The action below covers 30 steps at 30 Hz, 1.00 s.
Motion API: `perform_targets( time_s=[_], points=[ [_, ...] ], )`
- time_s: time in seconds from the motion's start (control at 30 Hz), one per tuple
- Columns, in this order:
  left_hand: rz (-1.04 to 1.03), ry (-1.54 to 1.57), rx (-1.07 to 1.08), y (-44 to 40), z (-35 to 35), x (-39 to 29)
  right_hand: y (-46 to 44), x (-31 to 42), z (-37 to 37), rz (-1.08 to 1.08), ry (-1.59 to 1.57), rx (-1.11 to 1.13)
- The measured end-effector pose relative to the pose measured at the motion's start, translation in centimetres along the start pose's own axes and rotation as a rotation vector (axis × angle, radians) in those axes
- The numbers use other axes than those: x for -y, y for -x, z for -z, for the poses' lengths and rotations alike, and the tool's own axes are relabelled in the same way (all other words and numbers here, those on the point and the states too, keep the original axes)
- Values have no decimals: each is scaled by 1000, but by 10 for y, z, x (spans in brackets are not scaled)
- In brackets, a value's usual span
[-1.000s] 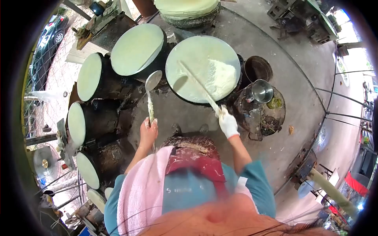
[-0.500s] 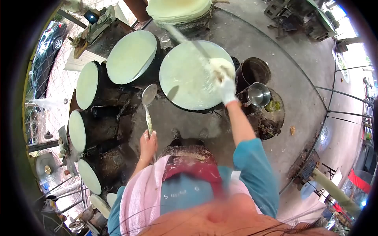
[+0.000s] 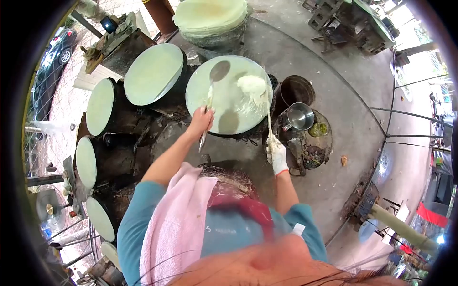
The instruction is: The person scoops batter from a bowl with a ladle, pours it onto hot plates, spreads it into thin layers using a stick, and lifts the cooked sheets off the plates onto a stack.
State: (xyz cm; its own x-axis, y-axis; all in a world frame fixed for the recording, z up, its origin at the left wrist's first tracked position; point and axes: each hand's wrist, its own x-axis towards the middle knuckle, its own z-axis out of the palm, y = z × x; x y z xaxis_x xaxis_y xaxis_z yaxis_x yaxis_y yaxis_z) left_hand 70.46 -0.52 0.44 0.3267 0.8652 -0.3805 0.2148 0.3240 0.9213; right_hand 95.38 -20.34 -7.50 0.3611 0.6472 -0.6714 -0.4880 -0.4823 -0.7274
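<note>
My bare left hand (image 3: pixel 201 123) is closed round the handle of a ladle (image 3: pixel 220 70). Its bowl is over the far left part of a round, pale-coated griddle (image 3: pixel 198 90), and the handle's end sticks out below my fist. In a white glove, my right hand (image 3: pixel 276 155) grips a thin, batter-coated stick (image 3: pixel 269 119) just off the griddle's near right edge. The stick reaches up to the rim beside a thick white lump (image 3: pixel 252 85) with ragged streaks. Whether stick and lump are joined, I cannot tell.
Several round pale-topped drums (image 3: pixel 155 74) curve along the left. Behind the griddle stands a stack of pale sheets (image 3: pixel 210 16). To the right are a dark bucket (image 3: pixel 296 90), a metal pot (image 3: pixel 300 116) and a small green-filled container (image 3: pixel 317 129).
My left hand has moved forward and right, bringing the ladle from beside the griddle to over it. My right hand has drawn back from the white lump towards me.
</note>
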Motion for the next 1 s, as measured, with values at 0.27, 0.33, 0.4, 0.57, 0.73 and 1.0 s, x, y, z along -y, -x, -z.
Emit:
perform_targets(
  time_s=[0.27, 0.33, 0.4, 0.57, 0.73, 1.0],
  points=[
    [13, -16, 323, -135, -39, 16, 39, -23, -9, 235, 52, -128],
    [-184, -255, 509, -160, -36, 64, 36, -54, -30, 65, -83, -129],
    [107, -171, 505, -129, -34, 42, 41, -65, -84, 31, -76, -29],
    [425, 508, 179, -71, -13, 19, 33, -48, -115, 77, -118, -4],
    [536, 647, 131, -43, -18, 20, 53, -42, -144, -46, -97, -87],
    [99, 1165, 891, -51, 44, 67, 87, 20, -122, 65, -130, 75]
  ],
)
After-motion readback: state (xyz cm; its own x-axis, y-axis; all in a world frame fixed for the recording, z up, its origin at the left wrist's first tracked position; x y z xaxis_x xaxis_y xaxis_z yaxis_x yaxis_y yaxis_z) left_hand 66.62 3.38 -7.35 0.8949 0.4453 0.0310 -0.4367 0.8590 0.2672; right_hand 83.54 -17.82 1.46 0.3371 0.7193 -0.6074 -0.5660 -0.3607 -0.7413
